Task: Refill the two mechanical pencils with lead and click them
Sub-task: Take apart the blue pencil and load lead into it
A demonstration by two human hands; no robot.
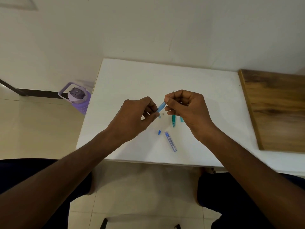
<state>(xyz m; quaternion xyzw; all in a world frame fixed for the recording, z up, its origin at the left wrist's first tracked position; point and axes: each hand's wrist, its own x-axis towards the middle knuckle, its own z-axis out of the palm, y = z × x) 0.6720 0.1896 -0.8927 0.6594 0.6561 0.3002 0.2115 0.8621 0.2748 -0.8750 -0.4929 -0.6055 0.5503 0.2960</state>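
Two hands meet above the white worktop [132, 76]. The left hand [138, 116] has its grip closed on the lower end of the blue pencil [161, 106], held in the air between the hands; the right hand [184, 108] pinches at the pencil's upper end, and a thin dark sliver, probably a lead [173, 91], shows above its fingers. The blue pencil's long axis runs diagonally, lower end toward the left hand and near edge, upper end toward the right hand and far edge; which end is the tip cannot be told. The green pencil [173, 121] lies on the worktop just under the right hand, its long axis near to far, partly hidden. Small loose parts [161, 115] lie beneath the blue pencil, and a teal piece [181, 120] lies beside the green pencil. The lead case [171, 141] lies nearer, with its blue cap [159, 132] off and to its left. Judged progress: case opened, blue pencil apparently being loaded; reassembly, clicking and the whole green pencil appear to remain.
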